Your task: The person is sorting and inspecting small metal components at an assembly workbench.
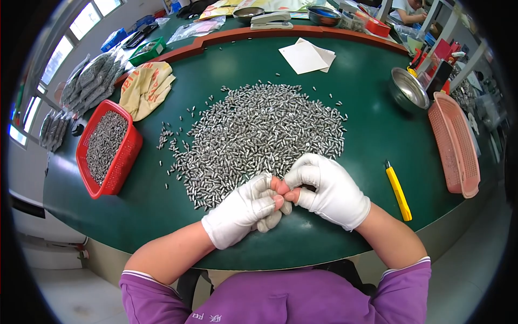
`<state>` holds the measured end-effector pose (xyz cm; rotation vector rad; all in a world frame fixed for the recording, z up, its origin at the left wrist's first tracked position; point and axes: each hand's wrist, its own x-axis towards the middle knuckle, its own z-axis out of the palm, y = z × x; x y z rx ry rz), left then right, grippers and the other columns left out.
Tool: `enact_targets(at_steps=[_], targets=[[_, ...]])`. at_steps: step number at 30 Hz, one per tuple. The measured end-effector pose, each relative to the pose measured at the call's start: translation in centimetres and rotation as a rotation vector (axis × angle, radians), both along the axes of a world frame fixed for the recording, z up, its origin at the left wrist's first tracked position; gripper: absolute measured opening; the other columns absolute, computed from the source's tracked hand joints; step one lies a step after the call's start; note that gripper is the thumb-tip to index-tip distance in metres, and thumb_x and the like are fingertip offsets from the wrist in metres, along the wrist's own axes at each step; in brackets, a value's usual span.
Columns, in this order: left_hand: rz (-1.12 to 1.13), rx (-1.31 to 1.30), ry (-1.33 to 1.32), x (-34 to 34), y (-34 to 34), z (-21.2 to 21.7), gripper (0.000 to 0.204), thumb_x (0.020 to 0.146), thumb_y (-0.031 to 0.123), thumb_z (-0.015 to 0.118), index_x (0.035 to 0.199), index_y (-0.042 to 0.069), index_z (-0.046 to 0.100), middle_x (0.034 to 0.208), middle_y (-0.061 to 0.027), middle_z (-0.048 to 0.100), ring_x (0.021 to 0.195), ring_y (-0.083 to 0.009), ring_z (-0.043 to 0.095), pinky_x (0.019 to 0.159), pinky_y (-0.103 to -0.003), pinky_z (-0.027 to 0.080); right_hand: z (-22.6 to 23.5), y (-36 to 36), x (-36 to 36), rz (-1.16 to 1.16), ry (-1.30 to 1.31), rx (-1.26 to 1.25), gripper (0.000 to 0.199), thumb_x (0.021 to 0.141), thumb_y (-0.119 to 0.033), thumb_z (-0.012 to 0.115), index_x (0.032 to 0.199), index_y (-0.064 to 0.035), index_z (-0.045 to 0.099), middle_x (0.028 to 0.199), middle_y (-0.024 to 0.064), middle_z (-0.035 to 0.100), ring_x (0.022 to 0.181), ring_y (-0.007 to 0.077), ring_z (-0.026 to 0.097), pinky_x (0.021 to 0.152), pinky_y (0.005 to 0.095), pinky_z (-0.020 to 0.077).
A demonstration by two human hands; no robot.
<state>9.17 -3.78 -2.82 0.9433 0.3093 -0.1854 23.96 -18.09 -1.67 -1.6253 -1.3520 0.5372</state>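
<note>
A broad pile of small silvery metal parts (259,129) covers the middle of the green table. At its near edge my two hands meet, both in white gloves that leave some fingertips bare. My left hand (245,208) is closed, thumb and fingers pressed together. My right hand (326,189) is closed too, its thumb and forefinger touching the left fingertips. Whatever lies between the fingertips is hidden or too small to make out.
Left stands a red basket (136,141) holding similar small parts, beside a beige cloth sack (145,89). A yellow utility knife (398,191), a pink basket (456,146) and a metal bowl (408,89) are at right. White paper (303,58) lies at the back; a person (407,13) sits beyond.
</note>
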Motion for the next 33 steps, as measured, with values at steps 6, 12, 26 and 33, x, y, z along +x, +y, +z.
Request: enact_targets(at_steps=[6, 12, 26, 33], targets=[[0.008, 0.02, 0.05, -0.1, -0.1, 0.0, 0.016, 0.093, 0.023, 0.06, 0.102, 0.01, 0.055, 0.086, -0.0035, 0.061, 0.058, -0.0054, 0.045, 0.049, -0.018, 0.03, -0.5, 0.0, 0.4, -0.02, -0.172, 0.103, 0.015, 0.073, -0.01, 0.074, 0.088, -0.0101, 0.07, 0.086, 0.0063, 0.06, 0.077, 0.0228, 0.06, 0.068, 0.033, 0.049], [0.02, 0.015, 0.021, -0.1, -0.1, -0.1, 0.018, 0.094, 0.027, 0.058, 0.099, 0.01, 0.057, 0.085, -0.0036, 0.062, 0.057, -0.0055, 0.045, 0.048, -0.018, 0.031, -0.7, -0.1, 1.3, -0.148, -0.51, -0.029, 0.008, 0.074, -0.016, 0.068, 0.082, -0.0131, 0.068, 0.08, 0.0054, 0.06, 0.078, 0.0258, 0.06, 0.069, 0.0372, 0.0497], [-0.002, -0.032, -0.049, 0.0, 0.1, -0.4, 0.029, 0.091, 0.034, 0.061, 0.107, 0.01, 0.054, 0.089, -0.0034, 0.061, 0.06, -0.0057, 0.045, 0.05, -0.019, 0.032, -0.7, -0.3, 0.8, -0.194, -0.659, -0.162, 0.007, 0.075, -0.017, 0.066, 0.077, -0.0114, 0.063, 0.077, 0.007, 0.056, 0.079, 0.0252, 0.059, 0.07, 0.037, 0.0494], [0.005, -0.044, -0.075, -0.1, 0.2, -0.7, 0.026, 0.091, 0.03, 0.061, 0.107, 0.011, 0.053, 0.09, -0.0044, 0.06, 0.06, -0.006, 0.043, 0.05, -0.019, 0.031, -0.5, -0.4, 0.7, -0.176, -0.669, -0.178, 0.007, 0.076, -0.017, 0.066, 0.078, -0.0111, 0.062, 0.078, 0.0071, 0.057, 0.078, 0.0258, 0.059, 0.07, 0.0376, 0.0495]])
